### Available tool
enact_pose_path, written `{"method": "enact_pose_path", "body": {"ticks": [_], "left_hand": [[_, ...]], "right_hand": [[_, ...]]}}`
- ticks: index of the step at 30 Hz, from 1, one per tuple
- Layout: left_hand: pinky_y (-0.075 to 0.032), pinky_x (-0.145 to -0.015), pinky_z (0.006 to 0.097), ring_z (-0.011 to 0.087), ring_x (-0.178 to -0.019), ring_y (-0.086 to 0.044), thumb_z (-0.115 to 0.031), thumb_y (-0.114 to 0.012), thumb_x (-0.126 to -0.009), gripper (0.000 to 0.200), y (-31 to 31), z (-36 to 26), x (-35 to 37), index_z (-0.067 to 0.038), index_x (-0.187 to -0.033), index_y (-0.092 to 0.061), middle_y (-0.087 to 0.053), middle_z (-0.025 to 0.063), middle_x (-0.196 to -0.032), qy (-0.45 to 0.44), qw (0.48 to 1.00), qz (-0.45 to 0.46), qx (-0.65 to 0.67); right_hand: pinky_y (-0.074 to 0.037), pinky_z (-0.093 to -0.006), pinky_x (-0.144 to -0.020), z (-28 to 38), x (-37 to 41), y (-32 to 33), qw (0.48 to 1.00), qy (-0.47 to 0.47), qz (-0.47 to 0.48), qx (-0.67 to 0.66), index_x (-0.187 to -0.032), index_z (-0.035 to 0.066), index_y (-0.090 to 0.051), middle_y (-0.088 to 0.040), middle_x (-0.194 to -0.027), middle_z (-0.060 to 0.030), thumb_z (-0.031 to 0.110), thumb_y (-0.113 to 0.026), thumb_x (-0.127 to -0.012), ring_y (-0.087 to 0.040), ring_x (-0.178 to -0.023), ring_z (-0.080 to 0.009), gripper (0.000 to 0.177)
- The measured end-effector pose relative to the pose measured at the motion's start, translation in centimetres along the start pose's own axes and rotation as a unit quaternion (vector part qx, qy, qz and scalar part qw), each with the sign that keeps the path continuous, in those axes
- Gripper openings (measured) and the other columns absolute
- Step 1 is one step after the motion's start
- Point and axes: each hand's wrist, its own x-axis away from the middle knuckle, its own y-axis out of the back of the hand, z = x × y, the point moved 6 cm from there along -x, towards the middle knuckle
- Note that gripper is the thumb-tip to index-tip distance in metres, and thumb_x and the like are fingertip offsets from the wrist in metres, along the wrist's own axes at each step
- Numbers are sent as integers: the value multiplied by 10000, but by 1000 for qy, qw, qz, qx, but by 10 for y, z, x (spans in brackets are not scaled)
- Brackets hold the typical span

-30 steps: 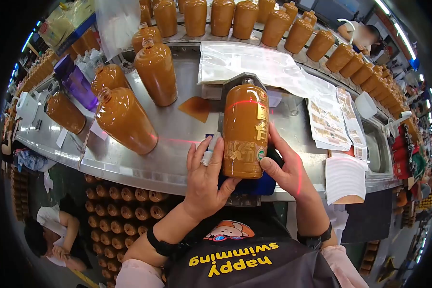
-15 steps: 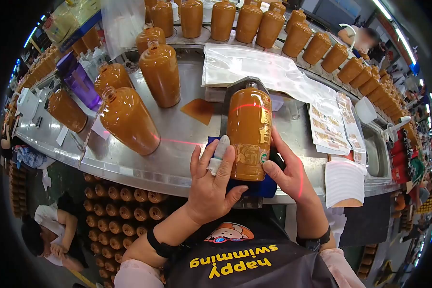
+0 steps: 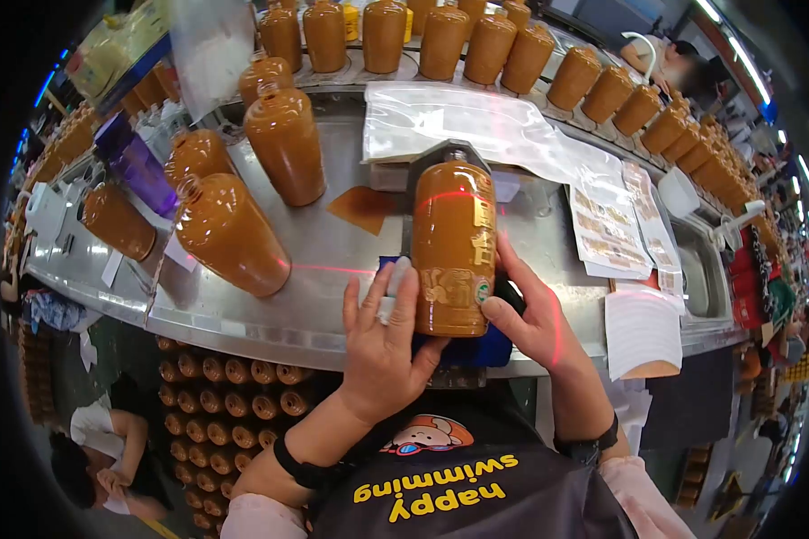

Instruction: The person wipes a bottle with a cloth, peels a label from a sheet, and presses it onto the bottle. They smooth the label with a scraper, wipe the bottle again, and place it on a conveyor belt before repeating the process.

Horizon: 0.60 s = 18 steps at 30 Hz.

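A glossy brown bottle (image 3: 449, 238) with gold raised characters and a small green round sticker lies in a dark cradle (image 3: 413, 193) with blue padding, neck pointing away from me. A red light line crosses its upper body. My left hand (image 3: 382, 346) is beside the bottle's lower left side, fingers spread, with pale covers on two fingertips. Its thumb is near the bottle's base. My right hand (image 3: 535, 314) holds the lower right side, thumb by the sticker and fingers along the edge, partly hidden.
Brown bottles (image 3: 229, 229) stand on the steel table (image 3: 333, 305) to the left; more line the curved conveyor (image 3: 355, 74) behind. Clear plastic sheeting (image 3: 458, 121), gold decal sheets (image 3: 607, 229) and a sink (image 3: 706, 269) lie right. Another person (image 3: 108, 449) sits lower left.
My left hand's fingers have drawn back from the bottle's front to its left side. The right hand keeps its place. Bottles on the conveyor have shifted right, and the view has moved slightly.
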Motion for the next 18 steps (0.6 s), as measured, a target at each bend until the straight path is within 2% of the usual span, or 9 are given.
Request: {"method": "enact_pose_path", "body": {"ticks": [3,6,7,10,11,14,15,18], "left_hand": [[-168,-1135,601,454,-1359,-345,-456,-696,-837,935,7,-10,-14,68,-1478,-260,-388,258,-1452,-12,999,28,-28],[-160,-1139,604,442,-1359,-357,-494,-690,-834,943,2,-9,-25,51,-1480,-271,-409,246,-1440,-23,999,22,-23],[-152,-1148,595,428,-1353,-377,-517,-681,-832,945,0,-7,-22,47,-1476,-279,-414,240,-1443,-28,999,15,-14],[-151,-1130,627,434,-1334,-384,-513,-680,-823,970,-9,12,-10,72,-1468,-254,-420,235,-1433,24,993,48,100],[-161,-1127,629,442,-1295,-426,-509,-704,-813,976,-10,15,-9,73,-1462,-264,-452,239,-1404,24,992,39,120],[-170,-1126,626,442,-1291,-432,-519,-732,-790,1025,-4,3,-16,65,-1473,-240,-449,240,-1410,36,998,25,51],[-167,-1127,626,444,-1300,-420,-523,-739,-783,1046,-4,1,-18,61,-1479,-223,-432,239,-1426,25,999,26,38],[-162,-1128,626,447,-1318,-395,-531,-755,-768,1090,-5,-2,-27,54,-1493,-189,-398,237,-1456,-1,1000,28,11]], "right_hand": [[-389,-391,-1061,3,-2,1,1000,-2,-1,-7,-1512,-3,-271,-541,-1312,-228,314,-678,-910,-523,-1251,-290,793],[-391,-390,-1063,0,-1,1,1000,8,-11,-19,-1510,-2,-276,-542,-1305,-226,316,-677,-913,-522,-1251,-286,786],[-390,-390,-1065,0,0,1,999,2,-18,-29,-1490,-8,-320,-537,-1312,-231,322,-674,-916,-521,-1253,-294,750],[-393,-390,-1066,-13,4,3,1000,-8,-24,-3,-1460,-21,-368,-534,-1321,-229,323,-668,-921,-521,-1253,-307,706],[-414,-394,-1043,-14,6,4,999,-2,-40,-21,-1411,-23,-437,-540,-1315,-222,318,-658,-926,-527,-1242,-323,633],[-411,-381,-1043,-14,7,8,1000,-14,-18,18,-1387,-18,-469,-548,-1306,-187,304,-627,-954,-540,-1227,-278,562],[-416,-382,-1036,-17,7,9,999,-16,-33,11,-1345,-16,-506,-554,-1297,-183,283,-616,-959,-544,-1222,-291,500],[-416,-387,-1037,-17,7,12,998,4,-40,48,-1356,-10,-500,-548,-1315,-181,279,-611,-962,-537,-1231,-292,501]]}}
